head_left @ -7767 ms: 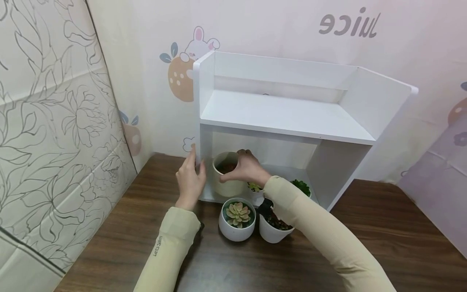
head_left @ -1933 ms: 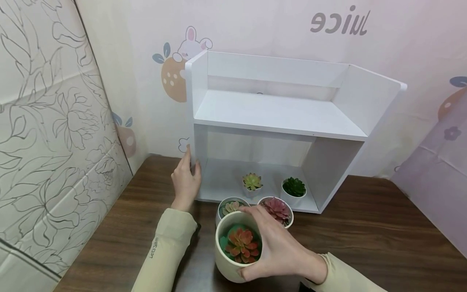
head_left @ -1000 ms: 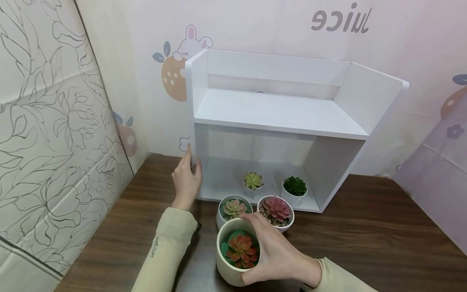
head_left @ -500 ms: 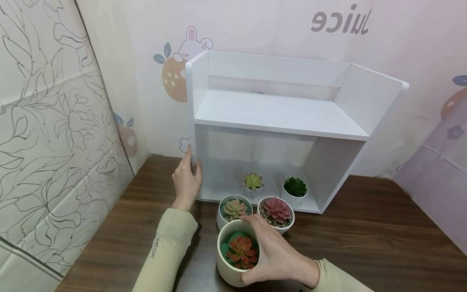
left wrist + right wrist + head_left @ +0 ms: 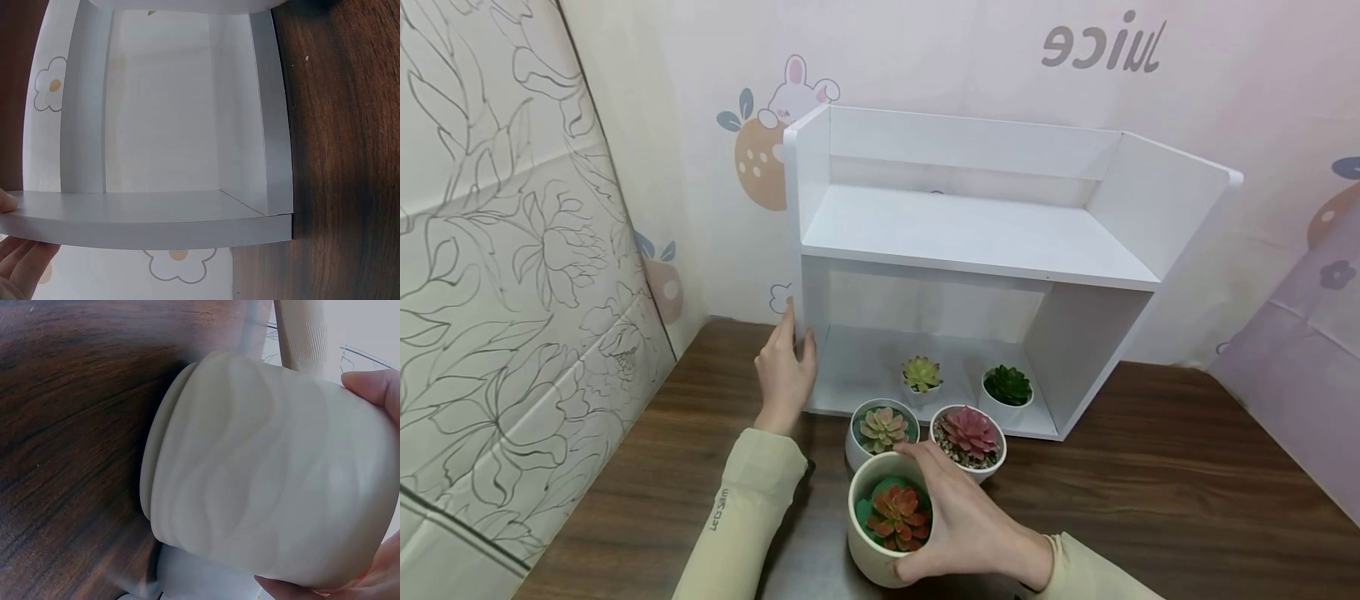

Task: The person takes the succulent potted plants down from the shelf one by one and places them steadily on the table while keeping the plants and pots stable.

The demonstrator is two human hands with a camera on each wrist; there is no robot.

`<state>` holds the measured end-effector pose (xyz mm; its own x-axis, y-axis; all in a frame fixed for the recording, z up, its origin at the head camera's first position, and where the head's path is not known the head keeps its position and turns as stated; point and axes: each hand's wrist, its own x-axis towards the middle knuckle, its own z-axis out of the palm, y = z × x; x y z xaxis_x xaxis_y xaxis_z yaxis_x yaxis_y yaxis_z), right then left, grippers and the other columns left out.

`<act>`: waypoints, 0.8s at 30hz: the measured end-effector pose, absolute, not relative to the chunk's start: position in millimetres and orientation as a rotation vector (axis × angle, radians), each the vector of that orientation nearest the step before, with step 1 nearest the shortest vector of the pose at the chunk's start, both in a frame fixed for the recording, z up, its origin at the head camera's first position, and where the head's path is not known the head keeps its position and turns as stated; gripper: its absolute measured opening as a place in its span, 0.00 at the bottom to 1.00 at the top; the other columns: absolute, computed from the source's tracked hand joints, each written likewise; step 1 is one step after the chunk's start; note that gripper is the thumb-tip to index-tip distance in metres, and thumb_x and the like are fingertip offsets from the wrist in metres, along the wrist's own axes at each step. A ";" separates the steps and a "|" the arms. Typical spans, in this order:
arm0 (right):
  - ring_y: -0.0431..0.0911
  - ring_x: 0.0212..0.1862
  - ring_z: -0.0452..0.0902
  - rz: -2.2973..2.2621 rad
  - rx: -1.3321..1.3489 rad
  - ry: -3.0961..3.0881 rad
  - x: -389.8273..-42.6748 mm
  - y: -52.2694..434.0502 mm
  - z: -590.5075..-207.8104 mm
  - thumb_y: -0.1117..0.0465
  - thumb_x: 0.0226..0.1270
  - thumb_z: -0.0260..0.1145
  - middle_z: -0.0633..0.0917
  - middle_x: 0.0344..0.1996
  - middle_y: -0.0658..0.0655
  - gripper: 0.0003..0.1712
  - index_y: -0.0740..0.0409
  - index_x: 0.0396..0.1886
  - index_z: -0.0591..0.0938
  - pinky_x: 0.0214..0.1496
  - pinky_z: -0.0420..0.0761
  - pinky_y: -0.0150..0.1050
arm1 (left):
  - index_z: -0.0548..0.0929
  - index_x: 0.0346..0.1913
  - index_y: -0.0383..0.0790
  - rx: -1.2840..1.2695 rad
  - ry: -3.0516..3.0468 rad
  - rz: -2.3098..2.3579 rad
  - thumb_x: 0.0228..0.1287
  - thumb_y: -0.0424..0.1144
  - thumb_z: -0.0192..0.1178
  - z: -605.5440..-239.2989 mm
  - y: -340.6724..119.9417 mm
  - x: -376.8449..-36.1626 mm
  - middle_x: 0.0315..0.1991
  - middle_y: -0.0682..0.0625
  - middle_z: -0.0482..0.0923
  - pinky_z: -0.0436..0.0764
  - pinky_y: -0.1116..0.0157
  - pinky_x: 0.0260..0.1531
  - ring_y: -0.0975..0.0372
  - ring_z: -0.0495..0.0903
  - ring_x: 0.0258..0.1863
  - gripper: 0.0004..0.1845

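Observation:
My right hand (image 5: 934, 517) grips a cream ribbed pot (image 5: 872, 554) with a red-orange succulent (image 5: 895, 515), low over the dark wood table (image 5: 1150, 500) at the near edge. In the right wrist view the cream pot (image 5: 269, 487) fills the frame, with my fingers (image 5: 375, 384) curled round it. My left hand (image 5: 790, 358) holds the front edge of the white shelf's left side panel (image 5: 805, 217), thumb on one face and fingers on the other. In the left wrist view the fingers (image 5: 22, 262) lie under the panel edge (image 5: 156, 219).
Two white pots, a green-pink succulent (image 5: 882, 427) and a pink-red succulent (image 5: 968, 432), stand just behind the cream pot. Inside the shelf's lower compartment are a small yellow-green succulent (image 5: 921, 373) and a dark green one (image 5: 1007, 385). Patterned walls close in at the left and back.
The cream pot came out of the shelf's lower left corner to the near table edge. Over the last second it has barely moved. My left hand has stayed on the panel.

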<state>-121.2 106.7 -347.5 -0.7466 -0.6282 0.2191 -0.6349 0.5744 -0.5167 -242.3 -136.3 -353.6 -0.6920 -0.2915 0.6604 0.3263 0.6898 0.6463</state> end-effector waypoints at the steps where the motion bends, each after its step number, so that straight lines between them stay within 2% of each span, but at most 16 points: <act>1: 0.37 0.48 0.73 0.916 1.109 -2.782 -121.3 106.7 -347.8 0.43 0.30 0.79 0.74 0.49 0.45 0.59 0.59 0.65 0.66 0.51 0.76 0.36 | 0.67 0.67 0.31 -0.027 -2.109 -0.999 0.66 0.32 0.57 -353.5 -136.3 -242.4 0.55 0.32 0.77 0.79 0.46 0.45 0.43 0.80 0.51 0.28; 24: 0.37 0.51 0.72 0.939 1.069 -2.831 -120.7 108.2 -352.0 0.38 0.34 0.78 0.72 0.52 0.45 0.58 0.57 0.65 0.65 0.53 0.76 0.38 | 0.68 0.67 0.31 -0.030 -2.095 -0.996 0.65 0.33 0.58 -353.8 -136.3 -241.4 0.56 0.32 0.77 0.78 0.45 0.46 0.42 0.80 0.52 0.28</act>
